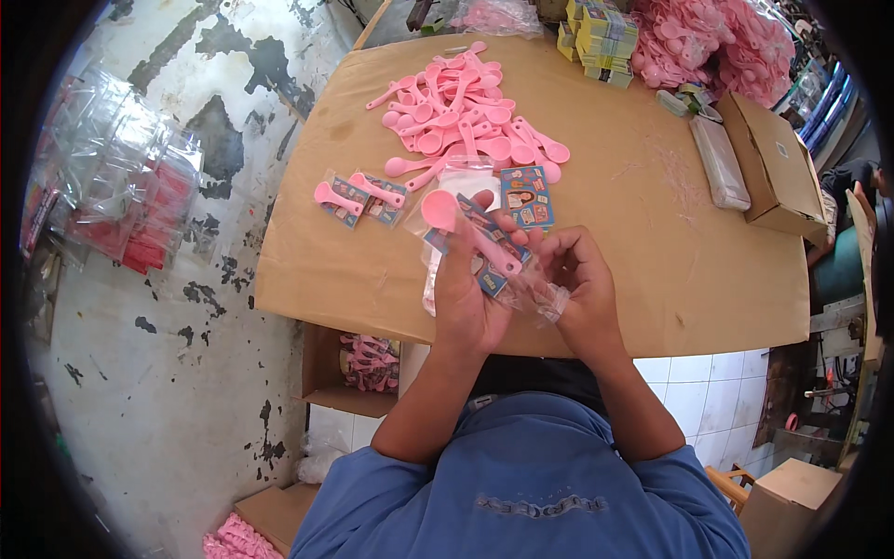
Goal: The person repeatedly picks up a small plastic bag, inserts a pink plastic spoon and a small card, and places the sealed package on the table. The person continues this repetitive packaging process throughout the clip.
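Note:
My left hand [463,293] grips a clear plastic bag holding a pink spoon [484,238] and a blue printed card [496,277]. At the bag's other end, the fingers of my right hand [585,279] are closed on its loose plastic edge [549,296]. Just beyond lies a stack of blue printed cards [527,196], beside a pile of clear bags [430,287] partly hidden by my left hand. Two bagged spoons with cards [358,197] rest to the left. A heap of loose pink spoons [456,112] spreads over the far part of the table.
The brown-covered table [689,279] carries an open cardboard box [768,172] at right, with a packet of clear bags [719,163] beside it. Yellow card bundles [601,42] and large bags of pink spoons [708,42] stand at the back. Below sits a box of packed spoons [371,363].

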Demonstrator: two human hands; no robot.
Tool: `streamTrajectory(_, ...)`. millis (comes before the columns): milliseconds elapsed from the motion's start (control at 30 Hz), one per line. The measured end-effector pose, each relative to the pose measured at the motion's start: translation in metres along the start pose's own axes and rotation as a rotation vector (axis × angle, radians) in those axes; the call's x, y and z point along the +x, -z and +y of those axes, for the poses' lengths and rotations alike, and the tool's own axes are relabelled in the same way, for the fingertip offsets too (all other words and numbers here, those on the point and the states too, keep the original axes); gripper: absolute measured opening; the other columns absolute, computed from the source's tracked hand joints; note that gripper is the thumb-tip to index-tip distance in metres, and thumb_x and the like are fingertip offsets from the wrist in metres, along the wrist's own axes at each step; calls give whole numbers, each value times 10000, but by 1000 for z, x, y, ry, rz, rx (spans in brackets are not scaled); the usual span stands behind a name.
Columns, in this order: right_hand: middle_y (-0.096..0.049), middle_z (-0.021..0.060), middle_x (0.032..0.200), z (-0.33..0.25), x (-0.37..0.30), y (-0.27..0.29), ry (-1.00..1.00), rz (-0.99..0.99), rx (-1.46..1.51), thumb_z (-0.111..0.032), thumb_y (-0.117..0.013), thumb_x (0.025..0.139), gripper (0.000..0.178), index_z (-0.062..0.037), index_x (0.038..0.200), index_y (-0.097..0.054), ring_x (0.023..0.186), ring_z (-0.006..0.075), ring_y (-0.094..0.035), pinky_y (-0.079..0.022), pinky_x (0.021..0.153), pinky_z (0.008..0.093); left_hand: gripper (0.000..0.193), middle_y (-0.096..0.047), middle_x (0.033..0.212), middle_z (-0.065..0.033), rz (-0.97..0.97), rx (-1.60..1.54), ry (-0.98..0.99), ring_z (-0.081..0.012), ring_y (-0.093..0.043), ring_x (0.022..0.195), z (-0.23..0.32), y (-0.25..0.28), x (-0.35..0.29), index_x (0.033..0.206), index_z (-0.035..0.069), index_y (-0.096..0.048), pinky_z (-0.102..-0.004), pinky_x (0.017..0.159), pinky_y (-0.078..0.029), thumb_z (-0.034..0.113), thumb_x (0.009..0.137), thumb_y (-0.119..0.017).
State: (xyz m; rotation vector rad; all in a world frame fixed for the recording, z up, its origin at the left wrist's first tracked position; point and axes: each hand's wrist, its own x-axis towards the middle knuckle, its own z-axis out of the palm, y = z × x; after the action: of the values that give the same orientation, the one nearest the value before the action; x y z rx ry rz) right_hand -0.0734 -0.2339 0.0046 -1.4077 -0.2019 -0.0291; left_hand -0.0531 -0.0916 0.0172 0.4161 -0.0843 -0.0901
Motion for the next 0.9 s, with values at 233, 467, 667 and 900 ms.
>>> streamTrajectory(233,-495,139,1369,-10,3,5,503,54,-559,-167,-846,796,630,-113,1367,-585,1032,238,-564,-501,826,337,455,-635,1289,-179,24,100,166,-252,-643,1188,7,-1,0,1419,1,-477,-448,1037,-543,311,1086,-498)
streamTrajectory(467,-414,164,1543,-18,5,4,545,86,-681,-213,-854,765,579,-207,1316,-678,1282,347,-504,-467,993,470,487,-599,1348,-207,-2,115,233,-285,-626,1221,9,-4,1,1421,-28,-466,-452,1056,-525,323,1084,-496)
streamTrajectory(667,-531,165,1487,-47,-8,25,780,-227,-819,-222,-833,764,316,-266,1075,-803,1409,418,-435,-393,1112,498,497,-577,1385,-217,2,63,296,-325,-585,1290,22,0,4,1422,-33,-464,-458,1077,-501,316,1073,-513)
streamTrajectory(900,-545,123,1497,-51,2,43,673,-68,-839,-204,-785,794,250,-264,1036,-807,1415,433,-430,-365,1134,520,522,-569,1391,-228,-31,93,340,-334,-561,1320,23,-8,1,1454,-33,-430,-452,1076,-496,313,1069,-504)
